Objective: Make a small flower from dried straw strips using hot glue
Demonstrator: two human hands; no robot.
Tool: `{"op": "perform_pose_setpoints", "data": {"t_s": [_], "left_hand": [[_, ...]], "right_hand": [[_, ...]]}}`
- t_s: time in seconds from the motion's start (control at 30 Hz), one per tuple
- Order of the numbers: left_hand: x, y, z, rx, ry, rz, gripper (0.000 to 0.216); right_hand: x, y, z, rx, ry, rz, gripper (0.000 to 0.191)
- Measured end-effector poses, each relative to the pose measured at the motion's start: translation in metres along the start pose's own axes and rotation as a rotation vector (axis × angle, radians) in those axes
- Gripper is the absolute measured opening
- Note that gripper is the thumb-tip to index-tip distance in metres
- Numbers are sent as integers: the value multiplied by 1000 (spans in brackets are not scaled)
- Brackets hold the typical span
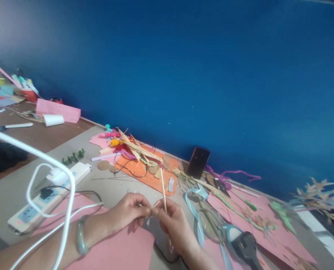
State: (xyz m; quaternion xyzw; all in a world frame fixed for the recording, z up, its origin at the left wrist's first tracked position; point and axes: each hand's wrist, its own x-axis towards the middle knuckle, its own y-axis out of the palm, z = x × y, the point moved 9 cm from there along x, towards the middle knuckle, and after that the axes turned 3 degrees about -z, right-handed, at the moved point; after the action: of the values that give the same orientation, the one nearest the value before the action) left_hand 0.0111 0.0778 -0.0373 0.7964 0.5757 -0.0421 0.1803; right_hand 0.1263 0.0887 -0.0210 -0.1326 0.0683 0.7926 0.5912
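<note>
My right hand point(176, 224) is closed around a thin pale stick point(163, 183), which stands nearly upright and slants slightly to the left at its top. My left hand point(131, 210), with a green bangle point(83, 236) on its wrist, is closed in a pinch against the right fingertips. What lies between the pinched fingers is too small to make out. Pink paper point(127, 245) lies beneath the left hand. Just beyond the hands, an orange sheet point(139, 174) carries dry straw strips point(139, 148) and several small round discs.
A white cable point(68, 210) loops close in at the left, over a power strip point(51, 197). Against the blue wall leans a dark phone point(198, 162). Rightward lie light-blue ribbon point(195, 213), a black-handled tool point(247, 247), dried stems and pink sheets point(271, 225).
</note>
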Motion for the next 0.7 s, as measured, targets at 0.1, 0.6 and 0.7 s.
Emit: {"op": "perform_pose_setpoints", "data": {"t_s": [0.1,0.6,0.7], "left_hand": [[-2,-3,-2,81,28,-40,27],[-6,1,-10,80,37,-19,33],[-6,1,-9,76,24,-23,33]], "right_hand": [[-2,-1,2,-69,-18,-28,28],[-2,4,1,26,-32,19,25],[-2,4,1,-44,-36,19,28]]}}
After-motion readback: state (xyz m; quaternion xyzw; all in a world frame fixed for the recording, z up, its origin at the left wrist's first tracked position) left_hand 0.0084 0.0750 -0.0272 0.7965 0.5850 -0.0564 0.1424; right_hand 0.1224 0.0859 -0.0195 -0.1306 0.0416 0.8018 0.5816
